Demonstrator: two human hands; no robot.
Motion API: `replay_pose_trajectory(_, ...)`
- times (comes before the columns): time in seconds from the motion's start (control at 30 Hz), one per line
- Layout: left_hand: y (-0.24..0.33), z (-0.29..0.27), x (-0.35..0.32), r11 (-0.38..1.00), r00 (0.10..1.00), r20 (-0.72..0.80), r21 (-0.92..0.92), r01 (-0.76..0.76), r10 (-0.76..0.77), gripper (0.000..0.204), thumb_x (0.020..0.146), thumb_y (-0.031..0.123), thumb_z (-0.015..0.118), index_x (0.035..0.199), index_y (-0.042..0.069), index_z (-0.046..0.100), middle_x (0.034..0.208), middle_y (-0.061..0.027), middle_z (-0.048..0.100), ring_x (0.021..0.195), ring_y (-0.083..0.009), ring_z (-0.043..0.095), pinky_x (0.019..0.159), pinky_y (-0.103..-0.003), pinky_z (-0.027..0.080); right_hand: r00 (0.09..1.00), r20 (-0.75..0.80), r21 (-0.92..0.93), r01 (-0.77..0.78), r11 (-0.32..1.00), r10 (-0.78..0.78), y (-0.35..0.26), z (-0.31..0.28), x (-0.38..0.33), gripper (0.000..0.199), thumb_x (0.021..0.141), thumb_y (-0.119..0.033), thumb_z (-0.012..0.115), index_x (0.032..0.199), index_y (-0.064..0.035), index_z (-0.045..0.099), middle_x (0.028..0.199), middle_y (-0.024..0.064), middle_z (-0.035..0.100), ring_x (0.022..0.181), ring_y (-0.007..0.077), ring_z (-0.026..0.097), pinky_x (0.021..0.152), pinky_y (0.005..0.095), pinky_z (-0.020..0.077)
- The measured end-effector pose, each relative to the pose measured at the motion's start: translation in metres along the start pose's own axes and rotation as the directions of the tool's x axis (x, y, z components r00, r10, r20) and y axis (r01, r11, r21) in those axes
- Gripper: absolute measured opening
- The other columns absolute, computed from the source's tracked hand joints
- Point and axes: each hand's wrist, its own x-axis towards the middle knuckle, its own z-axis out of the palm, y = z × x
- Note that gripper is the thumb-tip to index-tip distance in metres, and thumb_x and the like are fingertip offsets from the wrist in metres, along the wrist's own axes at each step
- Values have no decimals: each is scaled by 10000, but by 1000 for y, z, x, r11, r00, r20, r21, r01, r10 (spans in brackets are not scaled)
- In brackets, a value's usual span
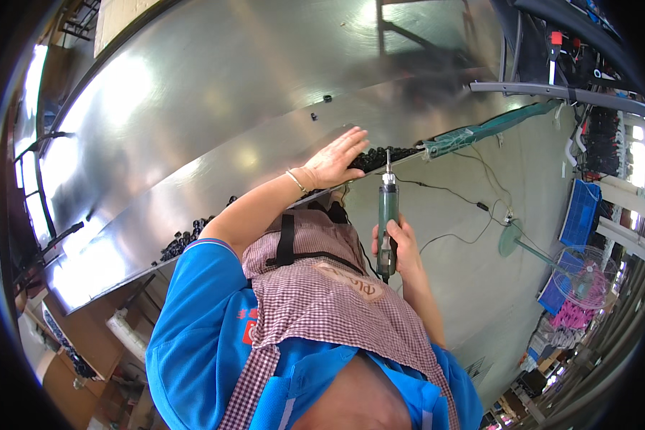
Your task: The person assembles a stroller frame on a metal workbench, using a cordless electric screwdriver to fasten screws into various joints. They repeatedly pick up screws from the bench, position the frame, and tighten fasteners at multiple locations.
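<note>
My left hand lies with its fingers stretched out over the edge of the shiny metal table, beside a heap of small black parts. A bangle circles that wrist. In my right hand is a green electric screwdriver, held upright in front of my checked apron. Its tip points away from me and overlaps the heap in this view; whether it touches any part I cannot tell. Two small black pieces, one of them a black piece, sit farther in on the tabletop.
More black parts line the near table edge at left. A long green-wrapped bar extends from the heap toward the right. Cables hang and trail on that side, near a standing fan and blue crates.
</note>
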Motion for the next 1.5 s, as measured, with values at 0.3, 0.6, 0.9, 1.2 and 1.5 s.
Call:
replay_pose_trajectory(0.3,-38,-29,6,932,929,-183,111,345,-322,149,797,119,693,913,39,645,943,-146,609,894,-344,613,791,-417,521,988,-146,123,60,991,-41,14,-47,-12,376,951,-334,580,1140,-35,454,834,127,625,547,208,627,458,335,521)
replay_pose_trajectory(0.6,-83,-32,52,768,738,-274,-2,640,-616,171,829,190,665,936,57,653,979,-138,612,909,-358,606,774,-437,502,996,-90,23,-2,1000,4,-17,-61,-11,438,911,-146,612,1275,12,425,800,84,611,583,155,619,504,278,498)
replay_pose_trajectory(0.9,-72,-57,73,472,604,63,-563,679,-794,207,904,157,657,789,-14,669,598,-14,560,473,-121,500,443,-277,424,963,135,-362,265,894,-231,-41,-44,12,942,719,-354,868,1413,36,364,1207,110,579,1056,193,585,919,340,485)
replay_pose_trajectory(1.2,52,-131,59,-257,870,360,-924,283,-335,156,1014,193,517,963,62,585,985,-95,616,920,-230,606,838,-360,520,914,244,-447,403,799,-325,-70,33,-19,1041,642,-321,928,1435,17,344,1138,73,573,972,143,589,817,311,564)
replay_pose_trajectory(1.5,62,-160,32,-127,897,351,-936,328,-268,124,994,187,558,955,73,585,966,-81,621,923,-220,608,841,-370,510,880,285,-378,467,799,-379,-50,61,-31,1013,635,-276,933,1432,10,377,1012,26,561,862,100,563,726,289,540)
